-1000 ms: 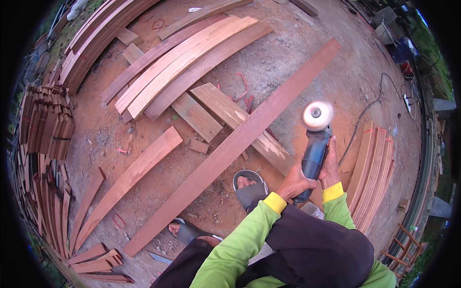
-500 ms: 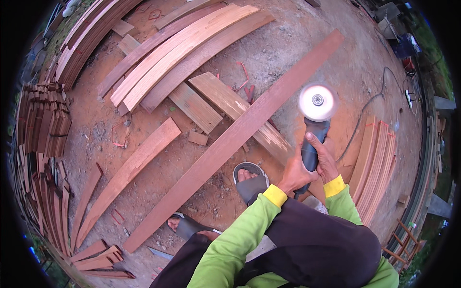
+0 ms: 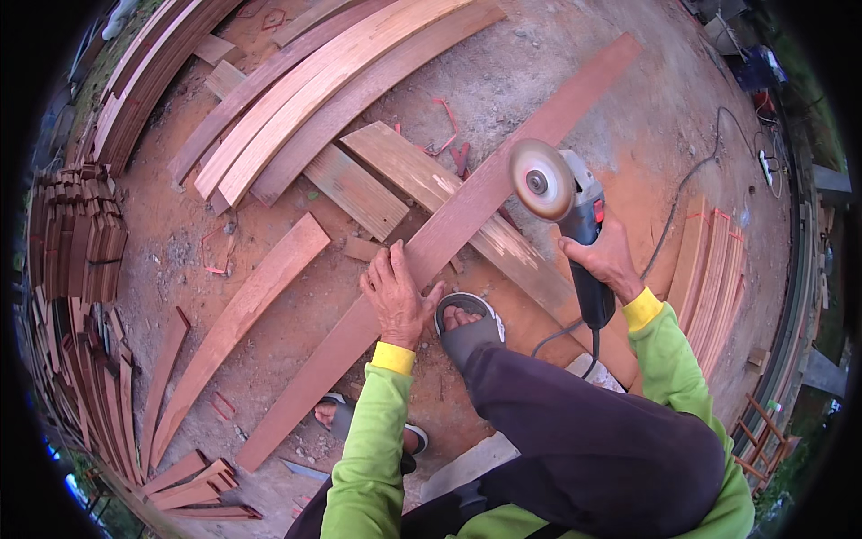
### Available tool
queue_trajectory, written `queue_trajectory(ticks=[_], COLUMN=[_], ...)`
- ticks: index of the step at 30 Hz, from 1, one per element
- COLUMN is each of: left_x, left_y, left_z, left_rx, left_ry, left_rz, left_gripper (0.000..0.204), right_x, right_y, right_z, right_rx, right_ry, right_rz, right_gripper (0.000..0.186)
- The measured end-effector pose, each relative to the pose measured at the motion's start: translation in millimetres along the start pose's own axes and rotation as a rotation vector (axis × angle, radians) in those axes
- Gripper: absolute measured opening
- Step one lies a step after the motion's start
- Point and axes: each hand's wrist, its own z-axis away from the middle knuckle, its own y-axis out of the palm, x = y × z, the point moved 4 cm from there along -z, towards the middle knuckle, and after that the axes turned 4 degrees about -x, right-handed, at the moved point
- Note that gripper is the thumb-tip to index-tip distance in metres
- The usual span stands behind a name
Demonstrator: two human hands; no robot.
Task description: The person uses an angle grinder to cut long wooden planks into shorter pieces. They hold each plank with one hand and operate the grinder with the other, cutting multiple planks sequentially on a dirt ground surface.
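A long reddish wooden plank lies diagonally across the dirt ground, resting on a shorter board. My left hand lies flat on the plank near its middle, fingers spread. My right hand grips the body of an angle grinder, held in the air just right of the plank. Its round sanding disc faces up and left, above the plank's edge. My sandalled foot stands next to the plank by my left hand.
Curved boards lie at the top left, another plank to the left. Stacks of cut pieces line the left rim. More boards lie at the right. The grinder's cable trails off to the right.
My left hand has let go of the grinder and come down onto the plank. The grinder, now in my right hand alone, has tilted so its disc faces left.
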Motion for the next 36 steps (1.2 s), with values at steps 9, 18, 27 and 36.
queue_trajectory(ticks=[9, 18, 27, 36], left_x=[15, 11, 11, 10], left_y=[16, 18, 17, 18], left_z=[-13, -19, -19, -20], left_rx=[0.113, 0.131, 0.116, 0.105], left_ry=[0.003, 0.009, 0.025, 0.027], left_rz=[0.001, 0.002, -0.018, -0.044], left_gripper=[0.091, 0.089, 0.086, 0.084], right_x=[-10, -11, -12, -13], right_y=[6, 2, 8, 11], right_z=[4, 4, 7, 6], right_rx=[0.096, 0.150, 0.168, 0.211], right_ry=[-0.063, -0.105, -0.156, -0.170], right_rz=[0.154, 0.196, 0.231, 0.311], right_gripper=[0.069, 0.059, 0.062, 0.063])
